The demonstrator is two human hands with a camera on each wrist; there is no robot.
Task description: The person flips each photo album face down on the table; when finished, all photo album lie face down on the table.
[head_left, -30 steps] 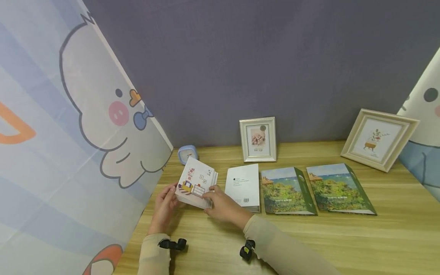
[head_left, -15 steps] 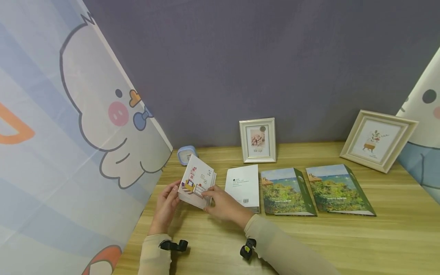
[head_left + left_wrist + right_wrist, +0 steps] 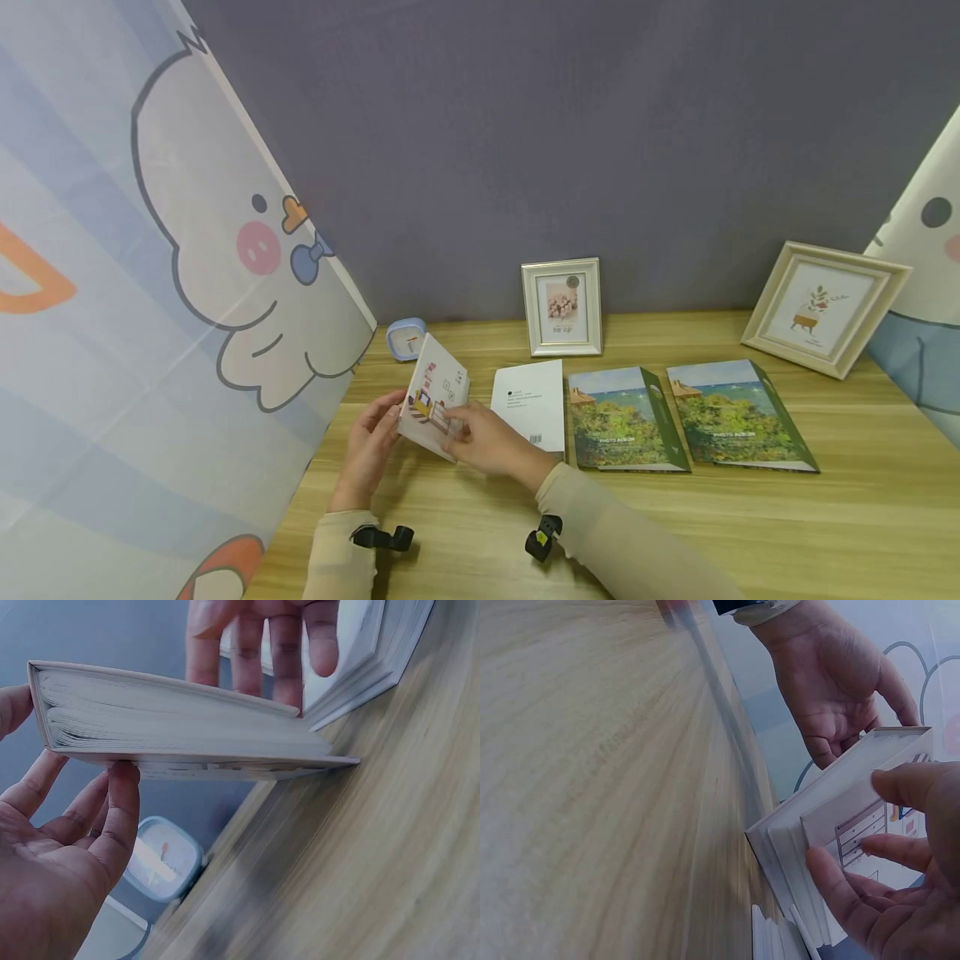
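A thick white book (image 3: 438, 396) with a printed armchair and drawers on its cover stands tilted between both hands in the head view. My left hand (image 3: 371, 446) holds it by the spine edge, thumb on one side and fingers on the other, as the left wrist view shows. My right hand (image 3: 487, 442) touches the printed cover with fairly straight fingers (image 3: 844, 892) near the fore edge. In the left wrist view the page block (image 3: 172, 720) shows between the two covers. Whether the book's lower edge touches the table is not clear.
Right of the hands lie a white book (image 3: 528, 404) with a barcode and two green photo albums (image 3: 622, 421). Behind them stand a silver frame (image 3: 562, 308) and a tilted cream frame (image 3: 825, 308). A small blue clock (image 3: 406, 337) sits behind the held book.
The held book has turned more upright and shifted slightly right. My left hand has moved up and right with the spine; my right hand stays at the cover.
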